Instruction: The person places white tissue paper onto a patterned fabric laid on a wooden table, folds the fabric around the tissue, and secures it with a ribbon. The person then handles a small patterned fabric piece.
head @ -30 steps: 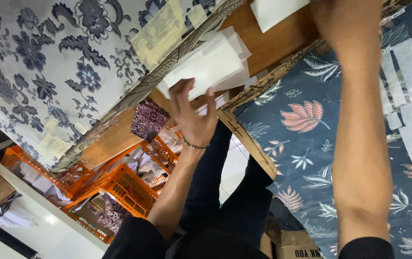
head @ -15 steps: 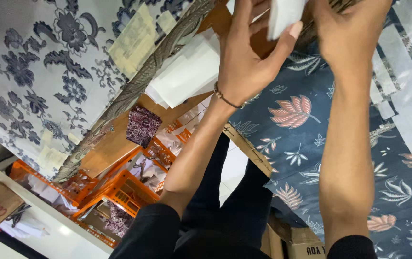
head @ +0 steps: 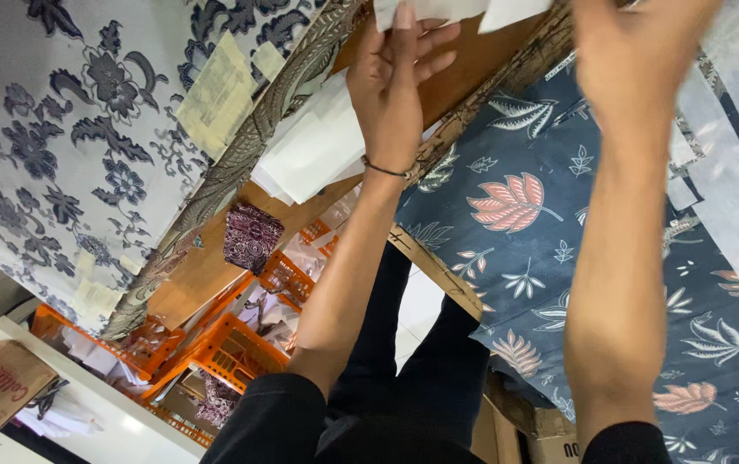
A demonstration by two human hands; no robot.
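Observation:
My left hand [head: 393, 86], with a thin bracelet at the wrist, reaches to the top edge and pinches a white paper sheet [head: 438, 9] with its fingertips. My right hand [head: 636, 51] is raised beside it at the same sheet's right end, and the frame's edge cuts off its fingers. Just below and left of my left hand, a stack of white paper sheets [head: 309, 155] lies on a wooden table [head: 473, 60]. A dark blue cloth with a leaf print [head: 550, 275] lies under my right forearm.
A white cloth with navy flowers [head: 60, 129] covers the left, with pale paper pieces [head: 215, 86] on it. A folded maroon patterned cloth [head: 251, 236] sits below the table edge. Orange crates [head: 223, 344] and a cardboard box [head: 0, 382] stand lower left. White strips [head: 730, 172] lie on the blue cloth.
My left hand has left the stack of white sheets and risen to the top, joining my right hand at a white sheet. The view has shifted slightly.

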